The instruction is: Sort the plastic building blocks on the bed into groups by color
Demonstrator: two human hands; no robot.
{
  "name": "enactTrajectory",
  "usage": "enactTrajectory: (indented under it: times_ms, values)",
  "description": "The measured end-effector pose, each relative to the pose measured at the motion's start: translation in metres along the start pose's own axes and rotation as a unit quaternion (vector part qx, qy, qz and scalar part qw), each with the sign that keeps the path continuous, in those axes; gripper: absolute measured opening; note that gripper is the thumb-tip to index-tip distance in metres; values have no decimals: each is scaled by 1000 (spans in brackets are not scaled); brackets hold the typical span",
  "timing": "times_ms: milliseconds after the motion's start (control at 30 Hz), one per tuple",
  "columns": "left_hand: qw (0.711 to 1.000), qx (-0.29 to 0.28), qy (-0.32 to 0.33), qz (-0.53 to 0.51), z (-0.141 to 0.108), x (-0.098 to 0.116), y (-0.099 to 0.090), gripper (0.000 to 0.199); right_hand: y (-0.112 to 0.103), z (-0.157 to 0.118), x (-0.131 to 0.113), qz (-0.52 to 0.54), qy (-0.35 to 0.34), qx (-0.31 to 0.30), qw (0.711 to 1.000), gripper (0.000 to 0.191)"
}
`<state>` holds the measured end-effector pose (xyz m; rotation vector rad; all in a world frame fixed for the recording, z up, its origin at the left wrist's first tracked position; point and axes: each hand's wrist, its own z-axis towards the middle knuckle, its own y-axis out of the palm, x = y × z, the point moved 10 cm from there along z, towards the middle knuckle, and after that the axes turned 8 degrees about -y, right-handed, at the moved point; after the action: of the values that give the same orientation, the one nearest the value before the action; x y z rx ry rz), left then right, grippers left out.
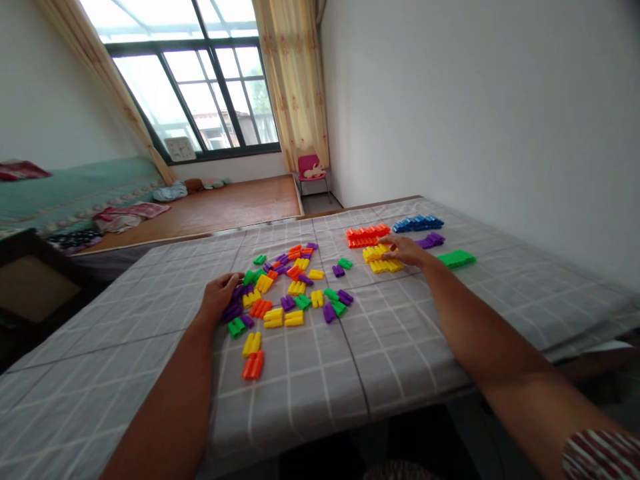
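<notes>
Small plastic pieces in green, purple, yellow and orange lie in a loose pile (297, 287) on the table's left-centre. My left hand (223, 293) rests at the pile's left edge, fingers bent against purple and green pieces; whether it grips one is hidden. To the right, my right hand (403, 252) has its fingertips on the yellow group (383, 265), thumb and fingers pinched at a yellow piece on top. Around it are an orange group (367, 235), a blue group (418, 223), a purple group (431, 241) and a green group (457, 259).
A grey checked cloth (310, 360) covers the table. A white wall (480, 120) rises along the right side. Beyond the table are a low bed (240, 203), a pink chair (309, 165) and a window with curtains.
</notes>
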<state>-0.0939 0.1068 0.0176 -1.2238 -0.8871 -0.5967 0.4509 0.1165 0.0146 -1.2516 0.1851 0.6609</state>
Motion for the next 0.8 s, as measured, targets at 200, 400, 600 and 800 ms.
enactTrajectory:
  times_ms: [200, 400, 600, 800]
  values:
    - [1000, 4, 13, 5, -2, 5, -1, 39, -7, -1, -2, -24, -3, 3, 1000, 53]
    - [1000, 1, 21, 14, -1, 3, 2, 43, -6, -2, -3, -56, -16, 10, 998, 36]
    - [999, 1, 38, 30, -2, 5, 5, 44, -9, -4, -9, -57, -13, 33, 998, 39]
    - [997, 2, 60, 46, 2, 3, 12, 43, -13, -7, -68, 13, -50, 135, 990, 32]
